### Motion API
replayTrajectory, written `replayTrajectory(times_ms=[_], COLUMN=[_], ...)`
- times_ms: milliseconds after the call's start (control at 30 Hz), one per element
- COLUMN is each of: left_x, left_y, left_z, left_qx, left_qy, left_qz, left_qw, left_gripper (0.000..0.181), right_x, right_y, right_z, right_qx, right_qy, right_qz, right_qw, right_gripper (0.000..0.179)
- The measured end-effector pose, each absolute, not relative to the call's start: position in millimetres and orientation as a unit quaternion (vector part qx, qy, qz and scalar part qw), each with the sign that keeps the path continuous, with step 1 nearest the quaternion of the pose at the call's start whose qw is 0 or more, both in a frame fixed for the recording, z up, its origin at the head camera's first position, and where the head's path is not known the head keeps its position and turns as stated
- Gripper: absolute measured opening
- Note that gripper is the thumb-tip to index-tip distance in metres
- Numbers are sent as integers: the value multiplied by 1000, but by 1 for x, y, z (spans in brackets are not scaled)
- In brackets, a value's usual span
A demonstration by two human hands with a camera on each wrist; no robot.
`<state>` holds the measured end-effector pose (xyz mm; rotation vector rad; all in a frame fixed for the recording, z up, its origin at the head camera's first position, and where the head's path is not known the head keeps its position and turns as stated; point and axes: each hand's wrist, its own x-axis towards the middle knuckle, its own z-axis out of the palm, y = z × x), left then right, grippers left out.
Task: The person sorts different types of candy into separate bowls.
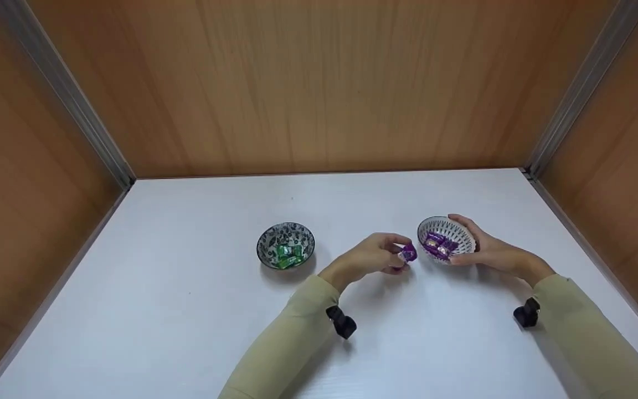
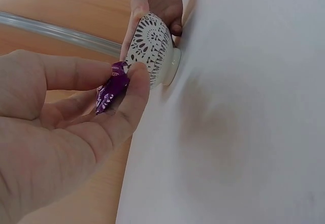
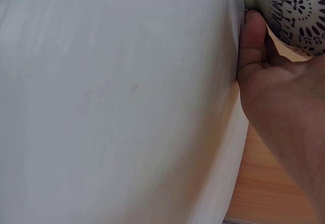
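Note:
Between thumb and fingers, my left hand [image 1: 374, 255] pinches a purple-wrapped candy [image 2: 114, 88], held above the table just left of a white bowl with a dark pattern [image 1: 463, 231]. My right hand [image 1: 493, 254] grips that bowl by its right side, thumb near the front rim and fingers around the back. Several purple-wrapped candies [image 1: 438, 245] lie inside it. The bowl looks tilted toward the left in the head view. In the right wrist view only part of the bowl's patterned outside [image 3: 299, 18] shows, beside the curled fingers.
To the left stands a black-and-white patterned bowl [image 1: 263, 256] holding several green-wrapped candies [image 1: 289, 256]. The white table [image 1: 158, 299] is bounded by wooden panels [image 1: 319, 88] at the back and both sides, with metal strips at the corners.

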<state>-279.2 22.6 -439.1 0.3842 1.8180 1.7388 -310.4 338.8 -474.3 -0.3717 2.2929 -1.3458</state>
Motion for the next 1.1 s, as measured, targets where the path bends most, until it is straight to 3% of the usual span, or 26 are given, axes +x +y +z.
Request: replayTrajectory(times_ms=[267,667,1100], left_x=[-283,-295,-301], left_y=[38,72,99], left_z=[-428,-403,-408], left_qx=[165,146,119], left_qy=[712,776,819], left_qz=[623,577,535], left_qw=[279,209,167], left_gripper=[41,30,23], right_x=[-311,-308,-310], right_y=[339,336,338], right_z=[-478,-471,-473], right_qx=[-131,-124,-140], right_qy=[834,840,819], right_qz=[-483,-471,-500], right_qw=[234,237,245], right_gripper=[104,102,100])
